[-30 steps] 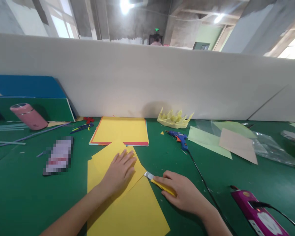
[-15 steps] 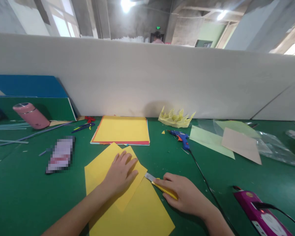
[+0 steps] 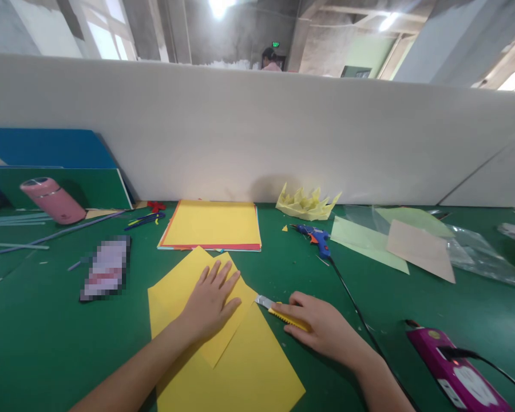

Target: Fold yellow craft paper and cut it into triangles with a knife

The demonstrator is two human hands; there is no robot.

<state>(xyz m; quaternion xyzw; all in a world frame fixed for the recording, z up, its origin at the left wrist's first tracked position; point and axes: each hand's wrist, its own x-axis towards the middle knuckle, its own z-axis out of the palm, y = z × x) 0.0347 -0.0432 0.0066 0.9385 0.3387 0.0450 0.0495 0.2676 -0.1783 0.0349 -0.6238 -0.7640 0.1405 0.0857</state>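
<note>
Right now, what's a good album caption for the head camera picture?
Left hand on yellow paper, right hand holding a yellow cutter, blade at the edge.

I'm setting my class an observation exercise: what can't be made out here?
Head view throughout:
Yellow paper beneath the left hand: covered by it.
Rear of the knife handle: hidden by the right hand.
Lilac object: details pixelated.
Power strip: near end cut off by bottom edge.

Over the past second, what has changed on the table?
The yellow paper under the left hand has turned slightly, its lower-right corner swinging away from the person, and the top piece now shows its lower point plainly. Nothing was picked up or released; the right hand keeps the knife. The glue gun stayed put.
</note>
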